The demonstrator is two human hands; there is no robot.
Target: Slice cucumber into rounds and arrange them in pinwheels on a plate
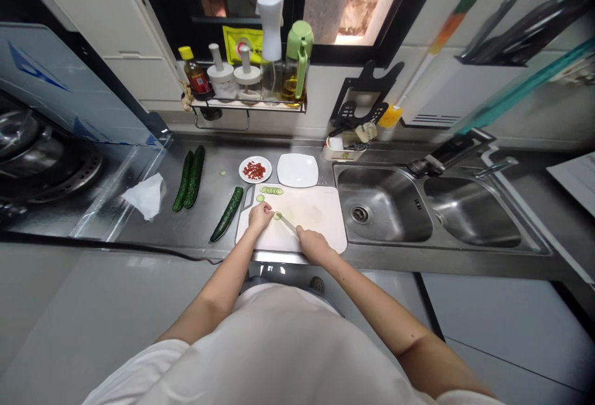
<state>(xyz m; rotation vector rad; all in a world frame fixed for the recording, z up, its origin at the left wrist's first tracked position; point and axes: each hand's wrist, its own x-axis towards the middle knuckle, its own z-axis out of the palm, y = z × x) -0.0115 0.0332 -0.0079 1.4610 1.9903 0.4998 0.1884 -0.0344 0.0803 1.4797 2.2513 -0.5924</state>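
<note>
My right hand [313, 244] is closed round the handle of a knife [289, 224], its blade pointing up-left over the white cutting board [316, 219]. At the blade's tip lies a cucumber slice [277, 215]. Just left of that slice is my left hand [261, 216], its fingers pressed together; whatever they may hold is too small to make out. A row of overlapping cucumber slices [272, 190] lies near the board's upper left, with a single slice [260, 198] below it. A cucumber piece [226, 214] rests on the counter left of the board.
Two whole cucumbers [194, 175] and a white cloth [146, 196] lie farther left. Behind the board stand a plate of chopped red pieces [242, 170] and a white square plate [297, 170]. A double sink [385, 206] is at right; a bottle rack [251, 105] hangs above.
</note>
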